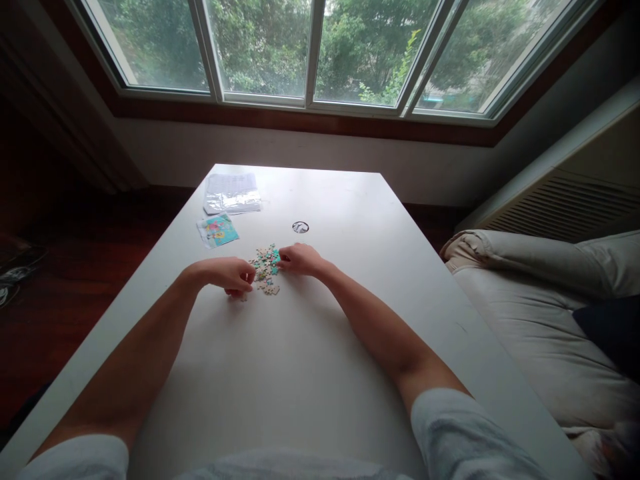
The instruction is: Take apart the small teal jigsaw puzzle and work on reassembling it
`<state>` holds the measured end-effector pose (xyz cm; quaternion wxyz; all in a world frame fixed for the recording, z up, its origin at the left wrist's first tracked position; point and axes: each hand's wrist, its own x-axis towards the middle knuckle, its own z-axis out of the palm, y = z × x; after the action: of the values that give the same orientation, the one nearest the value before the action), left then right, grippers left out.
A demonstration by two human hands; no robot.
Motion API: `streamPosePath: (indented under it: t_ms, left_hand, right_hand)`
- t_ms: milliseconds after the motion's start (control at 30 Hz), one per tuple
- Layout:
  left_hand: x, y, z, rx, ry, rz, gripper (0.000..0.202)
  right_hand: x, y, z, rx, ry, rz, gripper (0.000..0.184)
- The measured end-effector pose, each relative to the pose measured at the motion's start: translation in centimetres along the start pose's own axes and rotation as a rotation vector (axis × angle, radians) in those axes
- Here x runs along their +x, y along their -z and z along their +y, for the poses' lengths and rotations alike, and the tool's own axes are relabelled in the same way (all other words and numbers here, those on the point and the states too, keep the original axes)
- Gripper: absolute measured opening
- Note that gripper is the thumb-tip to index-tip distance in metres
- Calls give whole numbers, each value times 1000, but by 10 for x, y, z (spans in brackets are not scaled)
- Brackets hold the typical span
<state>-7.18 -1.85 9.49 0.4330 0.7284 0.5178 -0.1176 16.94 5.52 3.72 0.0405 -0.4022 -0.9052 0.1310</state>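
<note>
A small heap of jigsaw puzzle pieces [265, 265], some teal and others bare tan, lies on the white table [300, 373]. My left hand [231, 275] is at the heap's left edge with its fingers curled in and closed. Whatever its fingertips hold is too small to make out. A loose puzzle piece [244, 299] lies just below that hand. On the heap's right side, my right hand [301, 259] is closed, its thumb and fingers pinching at a teal puzzle piece. The undersides of both hands are hidden.
Left of centre lies a colourful picture card [219, 231], with a clear plastic bag [233, 193] behind it. A round black-and-white item [301, 227] sits beyond the pieces. A pale sofa [525, 320] flanks the table's right edge. Windows [310, 53] are ahead.
</note>
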Motion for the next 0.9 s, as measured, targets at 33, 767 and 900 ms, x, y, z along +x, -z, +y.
streamPosePath:
  t_ms: [33,767,900]
  left_hand:
    - [1,-2,3,11,-22,-2,16]
    - [43,-24,1,333,23,648,75]
    - [56,-47,12,363,50,630,91]
  right_hand:
    - [1,-1,2,14,2,33,24]
    - [14,-24,32,972,15,291,44]
    - [18,-24,40,1016,-104,351,50]
